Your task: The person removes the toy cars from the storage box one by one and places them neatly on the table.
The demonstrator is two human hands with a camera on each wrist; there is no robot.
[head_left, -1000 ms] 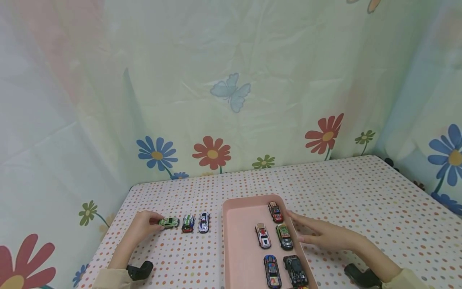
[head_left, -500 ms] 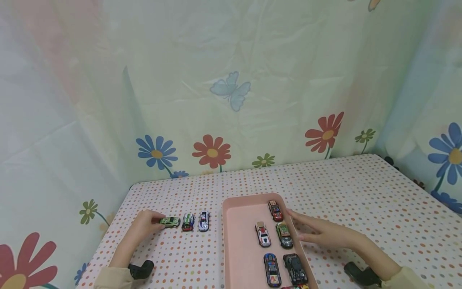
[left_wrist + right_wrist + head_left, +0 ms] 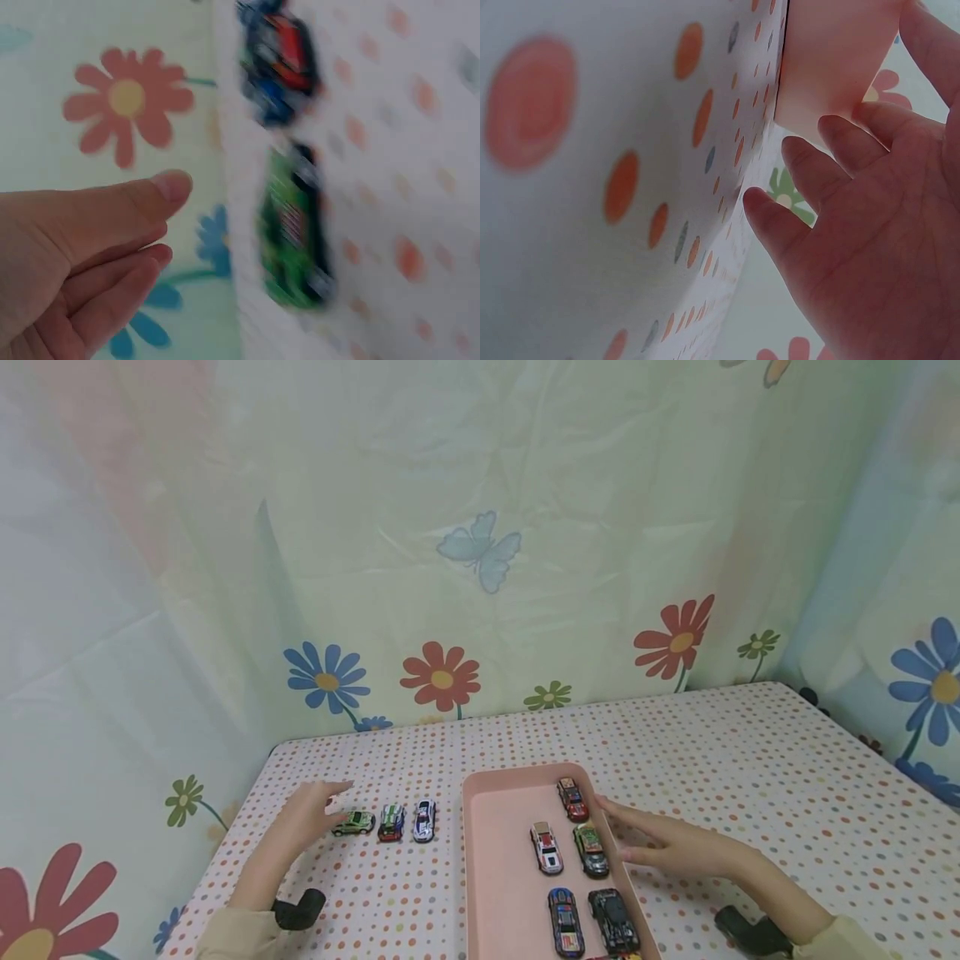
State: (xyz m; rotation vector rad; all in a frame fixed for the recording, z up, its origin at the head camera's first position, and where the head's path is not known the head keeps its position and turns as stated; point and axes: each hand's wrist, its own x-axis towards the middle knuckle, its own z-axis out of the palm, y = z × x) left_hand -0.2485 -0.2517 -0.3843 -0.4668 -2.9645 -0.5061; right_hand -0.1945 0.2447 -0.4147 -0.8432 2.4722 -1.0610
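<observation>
My left hand (image 3: 303, 817) is raised just off a green toy car (image 3: 356, 823), thumb and forefinger spread with nothing between them. In the left wrist view the green car (image 3: 292, 232) lies on the table, apart from the fingers and somewhat blurred. Beside it stand a white-and-green toy car (image 3: 391, 823) and a white-and-blue one (image 3: 424, 822), in a row. My right hand (image 3: 682, 846) touches the right side of a pink tray (image 3: 495, 860) with extended fingers. The right wrist view shows its palm and fingers (image 3: 810, 172) at the tray's outer wall.
In the tray, along its right half, sit several toy cars, among them a red one (image 3: 573, 800), a white-and-red one (image 3: 547, 849), a blue one (image 3: 566, 922) and a black one (image 3: 614, 921). A flowered curtain (image 3: 480, 610) hangs behind the dotted table (image 3: 720, 743).
My left hand has let go of the green toy car, lifting slightly up with its fingers spread. The car stays beside the other two. The right hand has not moved.
</observation>
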